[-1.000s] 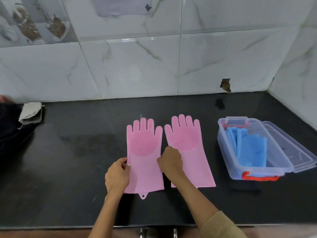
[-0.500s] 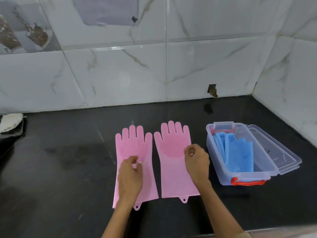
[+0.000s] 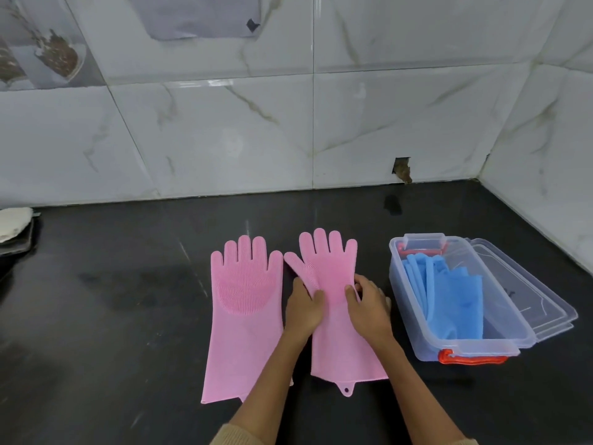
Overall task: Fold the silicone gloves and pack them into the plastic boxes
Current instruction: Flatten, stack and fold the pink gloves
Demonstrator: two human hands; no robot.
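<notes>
Blue gloves [image 3: 455, 300] already lie in the plastic box [image 3: 414, 329]. We press our left hand [image 3: 303, 311] and right hand [image 3: 369, 308] on the right pink glove [image 3: 333, 345], fingers seemingly gripping its edges; both pink gloves remain unfolded on the tabletop [image 3: 112, 316].

pink gloves [image 3: 247, 316], blue gloves [image 3: 455, 300], black counter [image 3: 112, 316]

Left edge cuts off a pale cloth [image 3: 14, 223]; hands hide the right pink glove's [image 3: 333, 271] palm.
</notes>
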